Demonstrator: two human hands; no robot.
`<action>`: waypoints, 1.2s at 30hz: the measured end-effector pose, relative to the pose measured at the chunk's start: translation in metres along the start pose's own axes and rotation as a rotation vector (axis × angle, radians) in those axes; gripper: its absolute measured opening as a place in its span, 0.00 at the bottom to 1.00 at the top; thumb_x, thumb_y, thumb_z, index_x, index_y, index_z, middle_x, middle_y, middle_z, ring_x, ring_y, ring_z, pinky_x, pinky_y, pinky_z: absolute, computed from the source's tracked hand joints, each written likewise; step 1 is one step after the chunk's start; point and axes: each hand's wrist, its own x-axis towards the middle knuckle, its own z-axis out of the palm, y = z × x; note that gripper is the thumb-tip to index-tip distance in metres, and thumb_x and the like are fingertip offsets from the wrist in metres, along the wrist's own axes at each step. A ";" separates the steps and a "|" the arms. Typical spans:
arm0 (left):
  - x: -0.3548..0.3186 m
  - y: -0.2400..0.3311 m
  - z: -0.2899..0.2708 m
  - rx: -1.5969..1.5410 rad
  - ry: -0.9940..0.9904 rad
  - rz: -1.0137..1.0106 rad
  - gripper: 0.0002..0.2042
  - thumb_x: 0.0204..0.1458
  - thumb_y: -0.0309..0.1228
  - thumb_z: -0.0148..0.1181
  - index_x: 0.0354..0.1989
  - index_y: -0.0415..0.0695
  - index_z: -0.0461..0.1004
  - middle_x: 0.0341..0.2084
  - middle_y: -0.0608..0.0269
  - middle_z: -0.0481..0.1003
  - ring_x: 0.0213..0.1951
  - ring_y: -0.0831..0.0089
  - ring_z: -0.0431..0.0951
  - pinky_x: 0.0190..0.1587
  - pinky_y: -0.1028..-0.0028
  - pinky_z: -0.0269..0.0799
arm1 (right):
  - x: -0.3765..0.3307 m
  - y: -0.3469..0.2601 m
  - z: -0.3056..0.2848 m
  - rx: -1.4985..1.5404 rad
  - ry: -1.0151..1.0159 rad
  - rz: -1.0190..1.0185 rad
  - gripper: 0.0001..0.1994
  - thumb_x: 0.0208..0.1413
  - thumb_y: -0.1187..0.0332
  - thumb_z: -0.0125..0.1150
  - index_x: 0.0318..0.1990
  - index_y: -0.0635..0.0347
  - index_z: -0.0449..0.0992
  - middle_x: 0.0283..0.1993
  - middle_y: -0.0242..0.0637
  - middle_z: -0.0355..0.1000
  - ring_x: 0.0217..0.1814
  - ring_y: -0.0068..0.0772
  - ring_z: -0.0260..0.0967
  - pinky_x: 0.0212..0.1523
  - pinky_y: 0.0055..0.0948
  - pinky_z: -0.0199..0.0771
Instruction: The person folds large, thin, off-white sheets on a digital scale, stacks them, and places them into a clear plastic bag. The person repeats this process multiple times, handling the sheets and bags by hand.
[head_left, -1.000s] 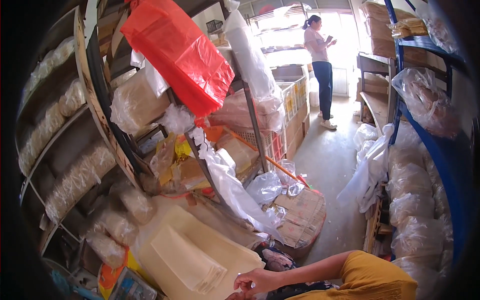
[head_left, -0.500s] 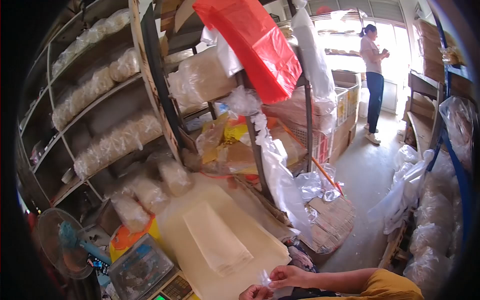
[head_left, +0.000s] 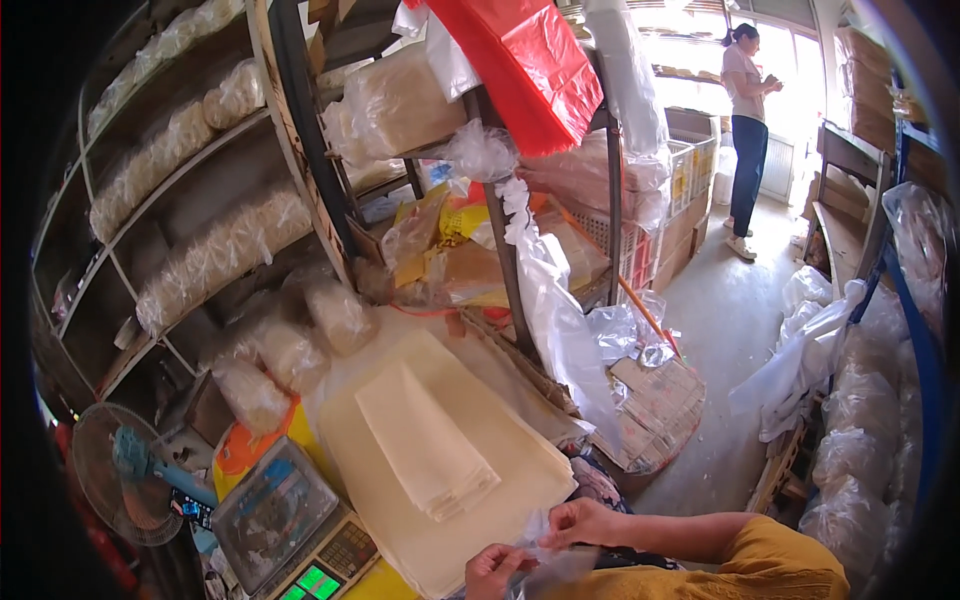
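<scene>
Low in the view, my left hand and my right hand are close together, fingers pinched. Between them is a thin clear plastic bag, which both hands grip; its lower part hangs over my lap, blurred. Just beyond lies a wide stack of pale cream sheets, with a smaller folded stack of the same colour on top. My hands are at the near right corner of the wide stack, apart from the folded one.
Left of the sheets stands a scale with lit green displays, beside a fan. Shelves hold wrapped bundles. A red plastic bag hangs ahead. Cardboard lies on the right, and a person stands far along the aisle.
My hands have risen slightly, and the left has moved a little left. More of the clear bag now shows between and below them. The view has shifted, and the scale's displays show more.
</scene>
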 end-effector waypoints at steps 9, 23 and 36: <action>-0.002 -0.003 -0.015 -1.007 -0.119 0.002 0.09 0.47 0.25 0.55 0.38 0.45 0.69 0.20 0.73 0.64 0.22 0.81 0.63 0.24 0.81 0.64 | -0.027 0.001 -0.080 -0.440 0.609 -0.014 0.06 0.50 0.71 0.59 0.35 0.61 0.72 0.29 0.36 0.73 0.29 0.33 0.71 0.31 0.29 0.71; 0.016 -0.003 0.018 -0.154 0.027 -0.175 0.11 0.50 0.22 0.54 0.43 0.40 0.72 0.14 0.75 0.65 0.12 0.86 0.57 0.12 0.85 0.50 | -0.117 -0.066 -0.131 0.277 0.334 -0.403 0.23 0.61 0.65 0.44 0.63 0.61 0.54 0.41 0.45 0.72 0.43 0.41 0.73 0.49 0.41 0.70; 0.027 0.000 0.033 -0.165 -0.010 -0.104 0.07 0.51 0.24 0.57 0.39 0.42 0.74 0.18 0.78 0.68 0.15 0.88 0.62 0.15 0.86 0.56 | -0.403 -0.342 -0.062 -0.605 0.863 -1.806 0.19 0.56 0.71 0.54 0.56 0.57 0.64 0.38 0.36 0.72 0.32 0.21 0.66 0.42 0.24 0.67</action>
